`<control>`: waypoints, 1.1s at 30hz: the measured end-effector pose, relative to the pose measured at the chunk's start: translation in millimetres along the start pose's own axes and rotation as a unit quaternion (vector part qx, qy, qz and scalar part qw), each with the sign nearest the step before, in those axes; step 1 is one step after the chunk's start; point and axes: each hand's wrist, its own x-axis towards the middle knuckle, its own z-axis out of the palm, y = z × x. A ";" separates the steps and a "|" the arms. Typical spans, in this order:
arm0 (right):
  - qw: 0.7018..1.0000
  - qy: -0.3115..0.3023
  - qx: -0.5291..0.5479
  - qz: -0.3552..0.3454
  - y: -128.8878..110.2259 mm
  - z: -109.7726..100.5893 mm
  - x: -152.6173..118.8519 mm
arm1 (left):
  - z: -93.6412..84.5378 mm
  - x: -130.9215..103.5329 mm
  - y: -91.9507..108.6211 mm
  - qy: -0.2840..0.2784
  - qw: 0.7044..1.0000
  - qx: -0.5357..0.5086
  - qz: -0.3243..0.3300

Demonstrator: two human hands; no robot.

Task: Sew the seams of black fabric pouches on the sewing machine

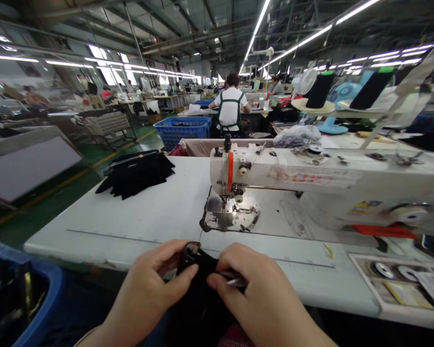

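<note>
Between my hands, at the front edge of the white sewing table (159,212), is a piece of black fabric (200,277) with a folded, shiny upper end. My left hand (157,279) pinches that end between thumb and fingers. My right hand (251,284) is closed on the fabric's right edge, and a small metal tool (235,280) sticks out from its fingers; its kind is mostly hidden. Just beyond my hands stands the sewing machine (311,180), its needle area over a metal plate (229,217). The fabric's lower part hangs into shadow.
A stack of black fabric pieces (139,168) lies at the table's back left. Blue baskets stand at lower left (54,289) and behind the table (183,129). A tray with bobbins (383,270) sits at right, below thread cones (320,91). A person (229,106) sits ahead, facing away.
</note>
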 end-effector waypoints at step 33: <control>0.991 0.051 0.078 0.100 29.0 -28.5 -18.2 | -18.1 12.9 -15.5 -0.139 0.976 -0.107 -0.132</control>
